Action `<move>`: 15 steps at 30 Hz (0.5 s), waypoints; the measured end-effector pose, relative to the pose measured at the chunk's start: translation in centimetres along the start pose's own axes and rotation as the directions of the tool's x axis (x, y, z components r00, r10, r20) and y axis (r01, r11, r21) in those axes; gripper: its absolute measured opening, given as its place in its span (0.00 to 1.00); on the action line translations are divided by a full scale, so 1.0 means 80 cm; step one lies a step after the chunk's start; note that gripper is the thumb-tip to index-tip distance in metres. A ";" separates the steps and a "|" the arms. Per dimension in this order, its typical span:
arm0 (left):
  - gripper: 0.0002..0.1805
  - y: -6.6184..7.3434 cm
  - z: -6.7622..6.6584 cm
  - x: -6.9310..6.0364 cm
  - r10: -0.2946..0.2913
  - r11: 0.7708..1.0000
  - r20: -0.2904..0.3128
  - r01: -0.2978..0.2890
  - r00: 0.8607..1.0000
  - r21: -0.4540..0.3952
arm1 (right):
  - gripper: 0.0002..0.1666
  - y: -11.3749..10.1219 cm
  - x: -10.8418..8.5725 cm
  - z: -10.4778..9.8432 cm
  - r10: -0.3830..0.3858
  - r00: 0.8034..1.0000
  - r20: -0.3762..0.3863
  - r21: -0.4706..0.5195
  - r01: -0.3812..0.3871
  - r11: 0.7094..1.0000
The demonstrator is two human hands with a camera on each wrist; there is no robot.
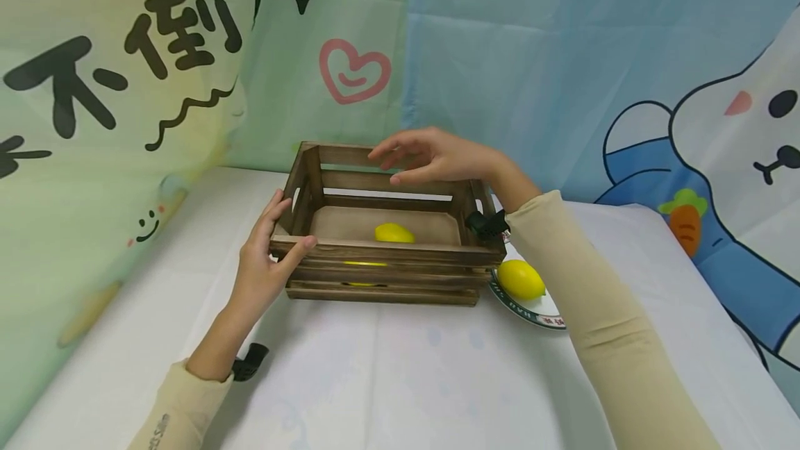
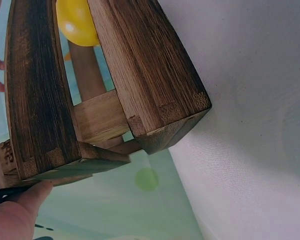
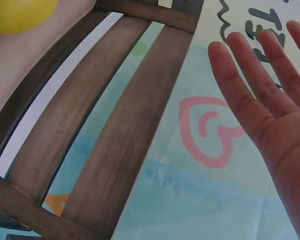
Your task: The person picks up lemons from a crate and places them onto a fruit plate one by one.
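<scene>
A brown slatted wooden crate (image 1: pixel 387 255) stands on the table. My left hand (image 1: pixel 265 252) grips its left end, with the thumb over the front top rail and the fingers along the side. Inside lies a yellow lemon (image 1: pixel 394 232); more yellow shows between the front slats, and I cannot tell whether that is a second lemon. My right hand (image 1: pixel 440 155) hovers over the back of the crate, holding nothing, its fingers extended in the right wrist view. To the right, partly behind the crate and the right sleeve, another lemon (image 1: pixel 521 279) rests on a plate (image 1: pixel 528 314).
A white cloth (image 1: pixel 375 367) covers the table. Printed fabric (image 1: pixel 500 75) hangs close behind the crate and along the left side. Black straps (image 1: pixel 248 362) show at both wrists.
</scene>
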State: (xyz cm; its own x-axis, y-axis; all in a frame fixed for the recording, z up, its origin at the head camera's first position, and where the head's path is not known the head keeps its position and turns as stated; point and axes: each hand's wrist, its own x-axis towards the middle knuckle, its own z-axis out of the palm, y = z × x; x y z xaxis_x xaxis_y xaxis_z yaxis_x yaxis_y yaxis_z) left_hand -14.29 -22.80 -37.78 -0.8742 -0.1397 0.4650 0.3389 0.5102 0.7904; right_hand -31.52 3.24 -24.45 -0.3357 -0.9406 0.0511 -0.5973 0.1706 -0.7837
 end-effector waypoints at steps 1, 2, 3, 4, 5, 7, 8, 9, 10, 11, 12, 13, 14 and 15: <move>0.36 0.000 0.000 0.000 -0.003 1.000 0.000 0.003 1.000 0.001 | 0.27 0.002 0.002 0.000 0.010 1.000 0.001 0.000 -0.010 1.000; 0.36 0.000 -0.001 0.000 -0.007 1.000 0.001 0.007 1.000 0.001 | 0.27 0.004 0.004 0.000 0.018 1.000 0.003 -0.004 -0.018 1.000; 0.36 0.000 -0.001 0.000 -0.010 1.000 0.002 0.010 1.000 0.000 | 0.27 0.005 0.007 0.000 0.026 1.000 0.003 -0.008 -0.026 1.000; 0.36 0.001 -0.001 0.000 -0.012 1.000 0.003 0.012 1.000 0.000 | 0.27 0.006 0.010 0.000 0.034 0.999 0.005 -0.012 -0.034 0.999; 0.36 0.001 -0.002 0.000 -0.013 1.000 0.004 0.013 1.000 -0.001 | 0.28 0.007 0.013 -0.001 0.043 0.999 0.007 -0.014 -0.043 0.999; 0.36 0.001 -0.002 0.000 -0.015 1.000 0.005 0.015 1.000 -0.002 | 0.28 0.008 0.019 -0.002 0.054 0.998 0.018 -0.014 -0.054 0.998; 0.36 0.001 -0.002 0.001 -0.014 1.000 0.005 0.014 1.000 -0.002 | 0.28 0.009 0.022 -0.003 0.059 0.998 0.026 -0.018 -0.058 0.998; 0.36 0.001 -0.002 0.001 -0.013 1.000 0.005 0.013 1.000 -0.002 | 0.29 0.010 0.025 -0.003 0.066 0.997 0.034 -0.021 -0.065 0.998; 0.36 0.001 -0.002 0.001 -0.012 1.000 0.005 0.012 1.000 -0.002 | 0.29 0.012 0.027 -0.004 0.074 0.996 0.045 -0.023 -0.073 0.997; 0.36 0.001 -0.001 0.001 -0.012 1.000 0.005 0.012 1.000 -0.003 | 0.30 0.014 0.030 -0.004 0.083 0.995 0.059 -0.022 -0.082 0.996; 0.36 0.001 -0.001 0.001 -0.013 1.000 0.005 0.013 1.000 -0.004 | 0.30 0.016 0.032 -0.004 0.093 0.993 0.074 -0.021 -0.092 0.996; 0.36 0.001 -0.001 0.001 -0.013 1.000 0.005 0.013 1.000 -0.004 | 0.30 0.018 0.034 -0.004 0.104 0.991 0.084 -0.022 -0.102 0.995; 0.36 0.001 0.000 0.001 -0.013 1.000 0.005 0.013 1.000 -0.005 | 0.29 0.020 0.035 -0.003 0.118 0.989 0.094 -0.019 -0.117 0.993; 0.36 0.001 0.000 0.001 -0.012 1.000 0.006 0.012 1.000 -0.005 | 0.29 0.022 0.036 -0.002 0.132 0.986 0.101 -0.019 -0.131 0.991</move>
State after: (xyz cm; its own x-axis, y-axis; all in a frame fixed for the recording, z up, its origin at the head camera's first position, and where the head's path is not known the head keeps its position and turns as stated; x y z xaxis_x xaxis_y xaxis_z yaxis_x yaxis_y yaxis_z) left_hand -14.33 -22.78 -37.66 -0.8801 -0.1409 0.4533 0.3302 0.5045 0.7978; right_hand -33.66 0.84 -25.56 -0.3364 -0.9346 -0.1160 -0.5614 0.2979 -0.7720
